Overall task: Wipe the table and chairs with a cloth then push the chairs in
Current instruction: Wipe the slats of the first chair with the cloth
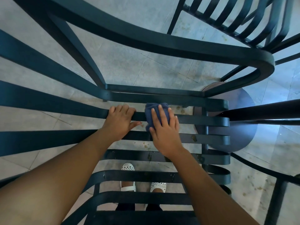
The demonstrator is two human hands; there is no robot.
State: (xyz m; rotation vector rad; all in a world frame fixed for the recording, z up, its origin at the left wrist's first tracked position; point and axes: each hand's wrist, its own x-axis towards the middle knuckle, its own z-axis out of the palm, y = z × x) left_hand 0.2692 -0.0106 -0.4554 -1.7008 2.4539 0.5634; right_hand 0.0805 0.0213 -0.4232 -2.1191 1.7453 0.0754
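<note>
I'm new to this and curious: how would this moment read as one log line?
step: wiping chair | right hand: presses blue cloth on chair slat | left hand: grips same slat | chairs: not pushed in

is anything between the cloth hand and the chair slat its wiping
Only the cloth itself. The right hand presses it flat onto the chair slat. The left hand grips the same slat beside it, apart from the cloth.

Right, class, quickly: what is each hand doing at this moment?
Left hand: fingers curled over a chair slat, gripping it.
Right hand: flat and open, pressing the blue cloth onto the same slat.
</note>
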